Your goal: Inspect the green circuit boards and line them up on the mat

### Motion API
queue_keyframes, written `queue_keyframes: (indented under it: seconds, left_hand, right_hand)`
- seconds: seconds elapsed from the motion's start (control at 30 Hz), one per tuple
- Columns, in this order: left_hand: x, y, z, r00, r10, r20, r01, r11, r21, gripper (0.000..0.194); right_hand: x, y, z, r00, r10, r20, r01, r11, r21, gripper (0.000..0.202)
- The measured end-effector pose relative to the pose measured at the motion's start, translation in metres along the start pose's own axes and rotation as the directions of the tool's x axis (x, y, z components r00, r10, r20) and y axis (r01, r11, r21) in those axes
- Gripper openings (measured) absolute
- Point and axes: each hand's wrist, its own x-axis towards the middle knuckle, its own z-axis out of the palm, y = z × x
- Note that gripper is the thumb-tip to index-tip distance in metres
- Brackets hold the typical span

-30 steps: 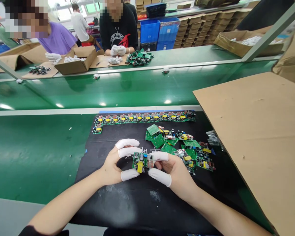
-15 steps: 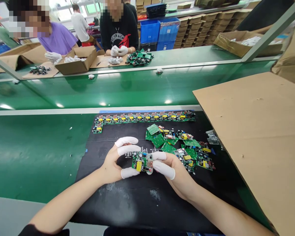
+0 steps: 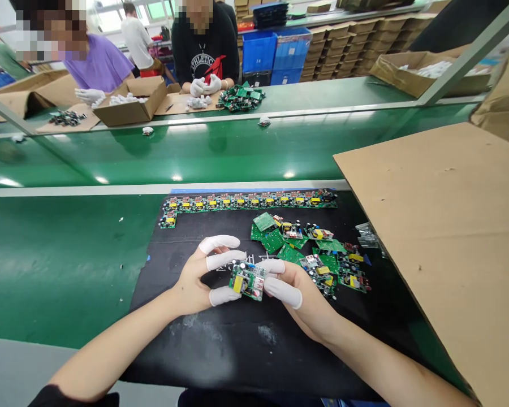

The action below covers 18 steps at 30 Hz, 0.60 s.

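My left hand [image 3: 197,278] and my right hand [image 3: 299,297], both with white finger cots, pinch one small green circuit board [image 3: 247,280] between them above a black mat [image 3: 220,345]. The board carries a yellow part and a blue part and is tilted a little. To the right of my hands lies a loose pile of green circuit boards [image 3: 322,254]. A neat row of boards [image 3: 250,200] runs along the mat's far edge, with one extra board under its left end.
A large cardboard sheet [image 3: 445,226] covers the right side. The green conveyor belt [image 3: 220,152] carries small white parts. Across it, two people in white gloves work beside a cardboard box [image 3: 129,107] and a heap of boards [image 3: 240,97].
I have turned the held board slightly and moved it a little toward me. The small white parts on the belt have drifted left.
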Motion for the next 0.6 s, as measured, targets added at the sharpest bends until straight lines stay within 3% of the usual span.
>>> queue_keyframes:
  seconds: [0.2,0.3,0.47,0.6]
  left_hand:
    - [0.002,0.004,0.001,0.997,0.066,-0.046,-0.055,0.973,0.223,0.036]
    - [0.004,0.01,0.001,0.987,0.137,-0.078,-0.101,0.931,0.352,0.032]
    - [0.004,0.016,0.0,0.955,0.285,-0.079,-0.218,0.86,0.461,0.02]
    - [0.001,0.015,-0.001,0.935,0.35,-0.054,-0.29,0.844,0.452,0.017]
  right_hand:
    - [0.001,0.003,-0.001,0.998,-0.065,0.017,0.067,0.994,-0.089,0.03]
    - [0.001,0.005,-0.003,0.991,-0.135,0.011,0.134,0.965,-0.225,0.027]
    - [-0.003,0.005,-0.002,0.935,-0.353,0.029,0.304,0.759,-0.576,0.022]
    - [-0.005,0.002,0.0,0.895,-0.431,0.117,0.397,0.647,-0.651,0.03]
